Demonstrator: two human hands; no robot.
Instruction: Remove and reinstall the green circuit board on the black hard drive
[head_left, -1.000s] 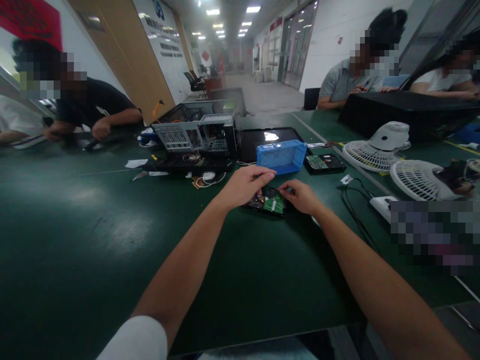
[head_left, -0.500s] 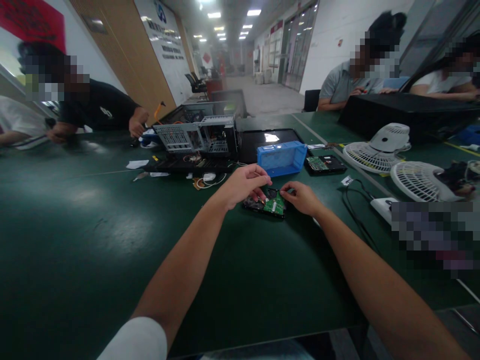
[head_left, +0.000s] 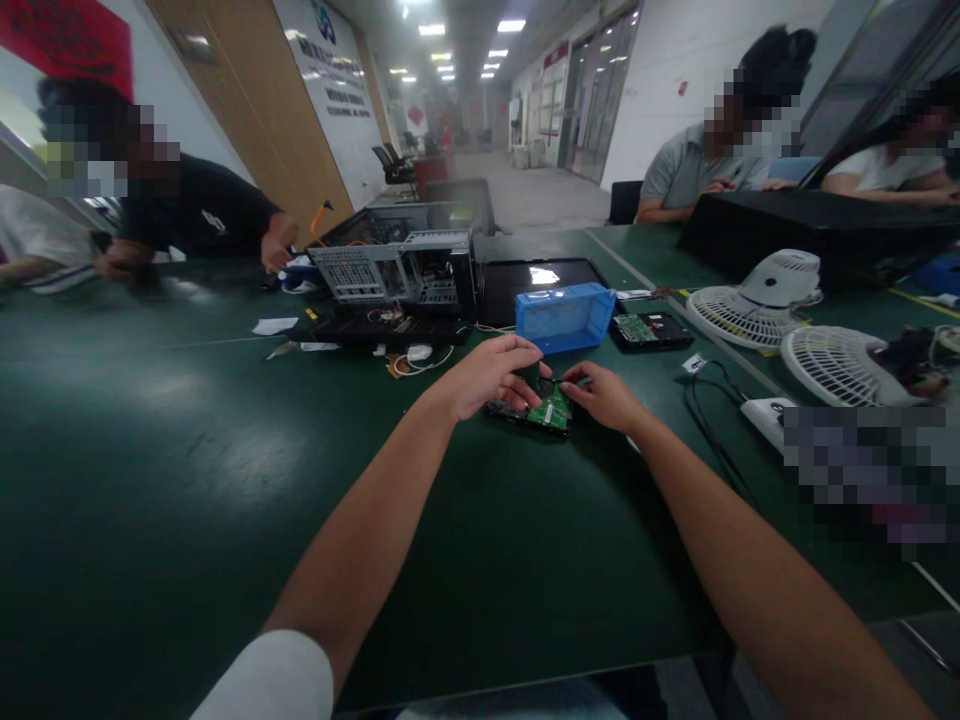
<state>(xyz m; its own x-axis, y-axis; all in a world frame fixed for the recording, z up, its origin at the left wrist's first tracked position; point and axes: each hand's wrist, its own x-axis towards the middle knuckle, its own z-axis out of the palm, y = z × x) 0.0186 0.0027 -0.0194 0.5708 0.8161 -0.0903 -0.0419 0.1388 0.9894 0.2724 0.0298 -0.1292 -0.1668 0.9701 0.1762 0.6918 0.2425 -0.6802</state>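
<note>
Your left hand (head_left: 486,378): half-curled, fingertips resting on the drive (head_left: 553,413). Right hand (head_left: 606,398): fingers pinched at its 1 o'clock corner, hold unclear. Bin (head_left: 564,317) at 12.

Electronics workshop: opened computer case (head_left: 397,265), benches

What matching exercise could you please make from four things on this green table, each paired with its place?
Things:
1. hard drive with green circuit board
2. blue plastic bin
3. open computer case
4. farther white fan

Places:
A. right of the second hard drive
B. under the fingers of the left hand and right hand
C. directly behind the two hands
D. left of the bin, beside the black side panel

Pairs: 1-B, 2-C, 3-D, 4-A.
</note>
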